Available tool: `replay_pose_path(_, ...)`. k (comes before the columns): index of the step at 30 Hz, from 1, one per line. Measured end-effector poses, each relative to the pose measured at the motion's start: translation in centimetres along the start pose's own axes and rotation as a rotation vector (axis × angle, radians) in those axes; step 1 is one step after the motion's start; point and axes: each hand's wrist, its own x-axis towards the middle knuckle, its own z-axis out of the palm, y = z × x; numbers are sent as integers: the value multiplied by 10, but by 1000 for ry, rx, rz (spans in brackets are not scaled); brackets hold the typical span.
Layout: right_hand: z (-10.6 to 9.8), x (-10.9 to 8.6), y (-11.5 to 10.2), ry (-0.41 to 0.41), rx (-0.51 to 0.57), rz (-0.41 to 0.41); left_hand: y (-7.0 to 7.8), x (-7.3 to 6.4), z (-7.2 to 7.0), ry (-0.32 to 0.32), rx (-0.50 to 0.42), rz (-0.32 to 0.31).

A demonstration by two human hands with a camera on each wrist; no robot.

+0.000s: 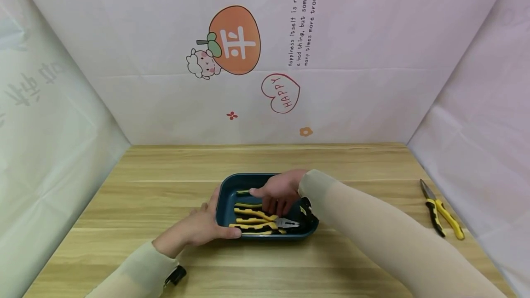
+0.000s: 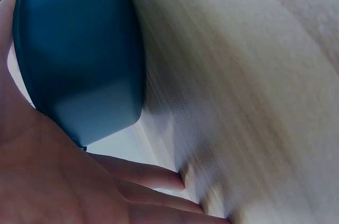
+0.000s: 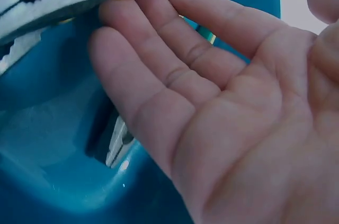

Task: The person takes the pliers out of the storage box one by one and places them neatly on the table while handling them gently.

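A dark blue tray (image 1: 245, 181) with several yellow-and-black pliers (image 1: 253, 214) in it rests on the table. My left hand (image 1: 202, 225) is at its left end, thumb over the front rim and palm by the corner; in the left wrist view, straight fingers (image 2: 143, 173) reach down to the tabletop outside the tray. Inside the tray is my right hand (image 1: 282, 188), palm turned toward the pliers. Its fingertips (image 3: 114, 12) meet the handle end of one pair in the right wrist view, without wrapping around it. Another metal plier tip (image 3: 117, 142) shows below the fingers.
One pair of yellow-and-black long-nose pliers (image 1: 438, 213) lies by the table's right edge. White printed sheets (image 1: 352, 82) hang behind and along both sides of the wooden table (image 1: 331, 266).
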Motion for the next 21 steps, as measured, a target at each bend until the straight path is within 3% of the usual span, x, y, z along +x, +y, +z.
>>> replay_pose_path(8, 6, 3, 1, 27, 5, -4, 0, 0, -1, -1, -10, 13)
replay_pose_path(21, 11, 5, 0, 6, 7, -40, 0, 1, 0, 11, 1, 12)
